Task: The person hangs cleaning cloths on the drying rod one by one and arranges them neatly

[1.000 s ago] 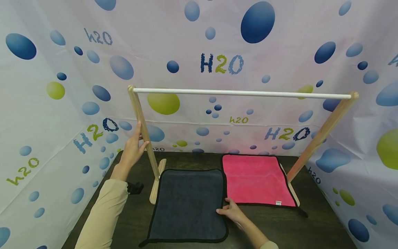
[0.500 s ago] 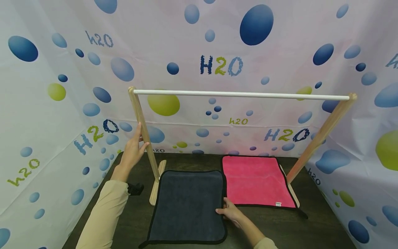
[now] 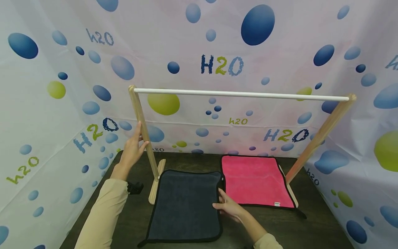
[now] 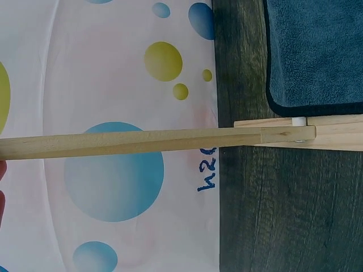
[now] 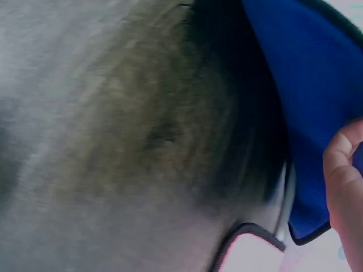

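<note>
Head: left hand (image 3: 132, 148) holds rack (image 3: 240, 94) by its left post (image 3: 138, 110), right hand (image 3: 230, 207) pinches right edge of dark cloth (image 3: 186, 204), lying beside rack's left foot (image 3: 153, 193). Left wrist: white peg (image 4: 299, 121) at that foot, barely visible from head, sits just beside dark cloth; sideways drag could snag. Right wrist, partly blurred: pinched side looks lifted, less clear from head; thin pinch could slip.

Soft light; wood surface (image 5: 153, 119) badly blurred in right wrist view.
</note>
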The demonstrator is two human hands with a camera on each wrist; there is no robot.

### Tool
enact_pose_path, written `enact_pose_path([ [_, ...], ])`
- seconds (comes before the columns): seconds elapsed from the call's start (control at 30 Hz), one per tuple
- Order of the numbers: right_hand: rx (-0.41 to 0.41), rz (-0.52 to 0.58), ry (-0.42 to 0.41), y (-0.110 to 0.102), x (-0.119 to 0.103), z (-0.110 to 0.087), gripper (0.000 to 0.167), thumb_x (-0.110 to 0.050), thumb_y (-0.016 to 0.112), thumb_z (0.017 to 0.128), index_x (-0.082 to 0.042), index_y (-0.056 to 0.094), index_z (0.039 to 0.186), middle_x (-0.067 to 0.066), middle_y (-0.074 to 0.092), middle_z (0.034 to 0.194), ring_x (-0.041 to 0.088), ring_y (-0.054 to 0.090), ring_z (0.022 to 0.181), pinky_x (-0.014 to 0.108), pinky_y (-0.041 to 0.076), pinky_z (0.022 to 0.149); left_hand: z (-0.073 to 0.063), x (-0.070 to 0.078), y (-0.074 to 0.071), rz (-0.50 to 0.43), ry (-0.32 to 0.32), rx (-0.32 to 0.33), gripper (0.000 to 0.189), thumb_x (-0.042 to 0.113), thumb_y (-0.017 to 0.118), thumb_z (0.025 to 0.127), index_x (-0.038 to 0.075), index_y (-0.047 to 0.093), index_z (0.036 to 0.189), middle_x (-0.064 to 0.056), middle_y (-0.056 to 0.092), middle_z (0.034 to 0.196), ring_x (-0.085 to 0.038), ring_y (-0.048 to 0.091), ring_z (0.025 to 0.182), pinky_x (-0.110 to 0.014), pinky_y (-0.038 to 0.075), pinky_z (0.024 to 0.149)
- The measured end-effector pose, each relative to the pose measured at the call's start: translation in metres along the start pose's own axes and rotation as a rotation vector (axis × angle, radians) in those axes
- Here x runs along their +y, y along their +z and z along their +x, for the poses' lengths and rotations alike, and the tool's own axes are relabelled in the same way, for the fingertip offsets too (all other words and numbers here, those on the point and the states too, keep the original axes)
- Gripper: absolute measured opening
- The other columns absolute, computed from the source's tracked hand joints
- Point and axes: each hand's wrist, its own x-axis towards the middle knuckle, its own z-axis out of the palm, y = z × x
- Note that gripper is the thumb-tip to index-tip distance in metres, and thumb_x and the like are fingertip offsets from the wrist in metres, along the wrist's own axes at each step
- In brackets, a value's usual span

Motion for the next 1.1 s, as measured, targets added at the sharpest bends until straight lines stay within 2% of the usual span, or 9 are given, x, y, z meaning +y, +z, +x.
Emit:
enact_pose_path([
  [0.13, -0.035, -0.023, -0.034, 0.001, -0.013, 0.001, 0.087, -0.012, 0.055, 0.091, 0.000, -0.013, 0.143, 0.029, 0.033, 0.138, 0.031, 0.049, 0.117, 0.051, 0.036, 0.097, 0.001, 0.000, 0.000, -0.008, -0.004, -0.002, 0.098, -0.008, 0.067, 0.076, 0.021, 0.006, 0.148, -0.033, 0.052, 0.116, -0.046, 0.061, 0.087, -0.052, 0.051, 0.068],
  [0.37, -0.105, 0.027, -0.169, 0.007, -0.039, 0.005, 0.085, -0.009, 0.053, 0.092, -0.007, -0.013, 0.145, 0.028, 0.036, 0.137, 0.022, 0.058, 0.106, 0.034, 0.048, 0.088, 0.002, 0.002, 0.000, 0.011, -0.009, -0.004, 0.097, -0.007, 0.067, 0.077, 0.021, 0.006, 0.148, -0.033, 0.052, 0.115, -0.045, 0.061, 0.086, -0.053, 0.051, 0.068],
  [0.6, -0.168, 0.028, -0.280, 0.014, -0.063, 0.006, 0.082, -0.006, 0.053, 0.091, -0.009, -0.009, 0.146, 0.033, 0.035, 0.134, 0.018, 0.060, 0.102, 0.033, 0.049, 0.086, 0.001, 0.003, -0.002, 0.013, -0.024, -0.015, 0.099, -0.008, 0.067, 0.077, 0.022, 0.005, 0.148, -0.034, 0.053, 0.115, -0.046, 0.061, 0.085, -0.053, 0.051, 0.067],
  [0.77, -0.175, 0.010, -0.293, 0.015, -0.081, 0.003, 0.085, -0.009, 0.054, 0.091, -0.010, -0.012, 0.145, 0.032, 0.037, 0.132, 0.016, 0.061, 0.099, 0.031, 0.050, 0.085, 0.001, 0.003, -0.002, 0.013, -0.021, -0.018, 0.101, -0.008, 0.066, 0.077, 0.025, 0.002, 0.148, -0.034, 0.053, 0.114, -0.046, 0.061, 0.085, -0.053, 0.051, 0.067],
  [0.9, -0.190, 0.061, -0.305, 0.015, -0.096, 0.000, 0.085, -0.007, 0.052, 0.092, -0.011, -0.013, 0.145, 0.031, 0.031, 0.135, 0.017, 0.060, 0.102, 0.031, 0.050, 0.085, 0.001, 0.003, -0.002, 0.016, -0.020, -0.017, 0.101, -0.008, 0.066, 0.077, 0.025, 0.002, 0.148, -0.034, 0.054, 0.113, -0.046, 0.061, 0.085, -0.053, 0.051, 0.067],
  [1.0, -0.211, 0.100, -0.345, 0.016, -0.106, -0.002, 0.080, -0.002, 0.048, 0.093, -0.013, -0.011, 0.146, 0.031, 0.030, 0.135, 0.017, 0.059, 0.103, 0.030, 0.050, 0.085, 0.001, 0.004, -0.002, 0.013, -0.022, -0.021, 0.100, -0.008, 0.066, 0.077, 0.023, 0.003, 0.148, -0.034, 0.053, 0.113, -0.046, 0.061, 0.085, -0.053, 0.051, 0.068],
  [1.1, -0.214, 0.123, -0.388, 0.016, -0.115, -0.005, 0.077, 0.002, 0.045, 0.093, -0.013, -0.008, 0.146, 0.026, 0.037, 0.129, 0.016, 0.059, 0.101, 0.028, 0.050, 0.082, 0.000, 0.004, -0.002, 0.010, -0.027, -0.023, 0.099, -0.008, 0.066, 0.077, 0.021, 0.004, 0.148, -0.035, 0.053, 0.113, -0.046, 0.061, 0.085, -0.053, 0.051, 0.068],
])
